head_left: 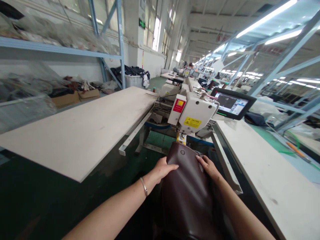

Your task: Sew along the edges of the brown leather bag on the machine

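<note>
A dark brown leather piece (190, 193), shaped like a bag or garment part, hangs from the front of a white industrial sewing machine (197, 110) down toward my lap. Its upper edge meets the machine's needle area (181, 137). My left hand (163, 169) grips the left edge, thumb on top and fingers hidden underneath. My right hand (207, 165) holds the right edge near the top, fingers over the surface. A small round mark (182, 152) shows near the leather's upper end. A metal bracelet (144, 186) circles my left wrist.
Pale tabletops flank the machine on the left (82, 130) and right (270, 166). Metal rails (136, 133) jut toward me. A lit control screen (232, 103) stands at right. Shelving (60, 48) with plastic-wrapped goods and cardboard boxes (66, 99) lines the left wall.
</note>
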Motion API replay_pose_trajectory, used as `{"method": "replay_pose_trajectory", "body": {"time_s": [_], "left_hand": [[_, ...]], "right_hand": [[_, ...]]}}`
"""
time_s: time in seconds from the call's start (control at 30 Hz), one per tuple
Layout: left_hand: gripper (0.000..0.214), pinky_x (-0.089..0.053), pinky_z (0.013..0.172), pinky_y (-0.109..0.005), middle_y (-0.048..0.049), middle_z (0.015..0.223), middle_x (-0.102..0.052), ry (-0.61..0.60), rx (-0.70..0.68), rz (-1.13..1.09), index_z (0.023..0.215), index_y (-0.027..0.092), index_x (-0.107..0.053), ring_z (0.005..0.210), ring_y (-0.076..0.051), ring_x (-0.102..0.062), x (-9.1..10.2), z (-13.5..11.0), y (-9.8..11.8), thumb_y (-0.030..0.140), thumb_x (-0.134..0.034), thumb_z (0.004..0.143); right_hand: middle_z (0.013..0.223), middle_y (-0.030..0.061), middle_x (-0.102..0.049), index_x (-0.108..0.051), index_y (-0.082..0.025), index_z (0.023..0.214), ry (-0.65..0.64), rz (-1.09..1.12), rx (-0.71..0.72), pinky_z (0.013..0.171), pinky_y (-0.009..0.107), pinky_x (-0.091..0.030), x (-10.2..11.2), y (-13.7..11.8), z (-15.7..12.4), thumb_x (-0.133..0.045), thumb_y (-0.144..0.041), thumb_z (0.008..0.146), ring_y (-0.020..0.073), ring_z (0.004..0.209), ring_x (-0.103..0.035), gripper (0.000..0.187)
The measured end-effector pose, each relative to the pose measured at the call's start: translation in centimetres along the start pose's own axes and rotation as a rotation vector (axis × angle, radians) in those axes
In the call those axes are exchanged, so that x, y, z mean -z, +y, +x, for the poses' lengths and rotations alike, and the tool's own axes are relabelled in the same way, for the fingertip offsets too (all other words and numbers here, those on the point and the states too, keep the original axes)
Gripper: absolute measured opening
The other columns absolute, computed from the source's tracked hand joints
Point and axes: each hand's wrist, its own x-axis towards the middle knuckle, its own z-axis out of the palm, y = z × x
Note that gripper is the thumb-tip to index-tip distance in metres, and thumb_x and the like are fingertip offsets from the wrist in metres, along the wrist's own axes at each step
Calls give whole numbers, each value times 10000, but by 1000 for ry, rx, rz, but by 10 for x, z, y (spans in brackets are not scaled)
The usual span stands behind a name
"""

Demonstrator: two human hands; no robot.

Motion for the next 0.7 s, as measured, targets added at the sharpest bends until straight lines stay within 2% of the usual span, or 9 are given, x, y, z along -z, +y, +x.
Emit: {"method": "replay_pose_trajectory", "body": {"time_s": [0.1, 0.2, 0.3, 0.4, 0.5, 0.53, 0.6, 0.7], "left_hand": [[308, -523, 757, -351, -74, 895, -725, 66, -17, 106, 969, 151, -685, 821, -252, -671, -5, -39, -28, 244, -717, 677], [200, -519, 789, -331, -45, 880, -726, -16, -109, 232, 927, 177, -711, 870, -255, -671, -5, -77, -33, 230, -661, 740], [188, -503, 827, -295, -12, 885, -729, -195, -290, 368, 923, 209, -726, 886, -225, -674, -4, -107, -9, 197, -566, 826], [227, -493, 833, -256, -9, 903, -730, -400, -457, 542, 919, 226, -723, 875, -196, -686, -7, -128, 21, 153, -515, 864], [314, -503, 803, -250, -41, 936, -730, -509, -557, 774, 1006, 218, -699, 875, -203, -695, -13, -144, 37, 76, -479, 834], [358, -506, 799, -255, -49, 956, -729, -530, -595, 834, 1063, 217, -681, 882, -207, -696, -15, -150, 41, 59, -465, 825], [433, -512, 812, -260, -51, 1016, -726, -593, -660, 874, 1185, 232, -632, 910, -206, -696, -18, -160, 49, 54, -441, 840], [458, -515, 848, -258, -36, 1092, -721, -681, -693, 813, 1275, 281, -591, 968, -193, -694, -17, -177, 72, 89, -430, 891]], "right_hand": [[833, 37, -640, -574, -204, 850, 52, -10, 24, 811, 372, -489, -13, 16, -41, -595, -719, 745, 265, 864, -608, 526], [900, 53, -651, -557, -213, 919, 47, 5, 68, 856, 390, -494, -17, 26, -84, -631, -684, 740, 278, 906, -611, 509], [1089, 89, -654, -525, -213, 1109, -60, 19, 153, 948, 407, -483, -4, 27, -113, -721, -585, 734, 292, 1038, -612, 563], [1230, 124, -614, -450, -197, 1281, -169, -14, 223, 1031, 457, -452, 18, 21, -121, -801, -533, 678, 318, 1172, -576, 774], [1452, 204, -454, -293, -165, 1486, -230, -96, 385, 1123, 518, -368, 41, 12, -116, -842, -533, 607, 377, 1352, -435, 1100], [1513, 224, -376, -263, -150, 1521, -249, -149, 448, 1147, 528, -333, 48, 9, -114, -834, -536, 613, 394, 1402, -364, 1141], [1581, 218, -267, -265, -146, 1548, -301, -279, 524, 1174, 526, -283, 61, 2, -111, -781, -538, 686, 395, 1455, -265, 1078], [1613, 174, -223, -231, -185, 1571, -381, -369, 540, 1194, 512, -240, 78, -10, -108, -658, -521, 823, 351, 1473, -247, 924]]}}
